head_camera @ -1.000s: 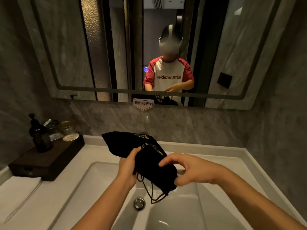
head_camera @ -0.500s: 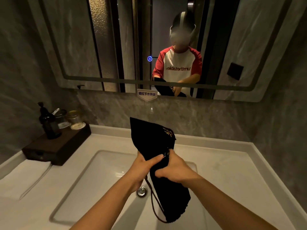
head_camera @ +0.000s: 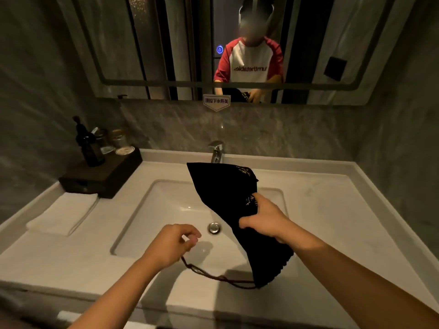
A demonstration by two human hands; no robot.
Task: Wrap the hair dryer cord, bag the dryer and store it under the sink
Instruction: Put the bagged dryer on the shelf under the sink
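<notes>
A black drawstring bag (head_camera: 228, 193) with gold print hangs over the white sink basin (head_camera: 166, 210). My right hand (head_camera: 263, 218) grips the bag around its middle, with the gathered mouth pointing down toward me. My left hand (head_camera: 171, 245) is closed on the dark drawstring (head_camera: 213, 276), which runs taut from the bag's mouth out to the left. The hair dryer itself is not visible; whatever the bag holds is hidden by the cloth.
A chrome faucet (head_camera: 215, 151) stands behind the basin and a drain plug (head_camera: 214, 227) sits in it. At the left are a dark wooden tray (head_camera: 102, 176) with a pump bottle and jars, and a folded white towel (head_camera: 61, 214). A mirror hangs above.
My left hand has let go of the bag's middle and drawn the drawstring out to the left. My right hand keeps its grip, and the bag now tilts with its mouth lower right.
</notes>
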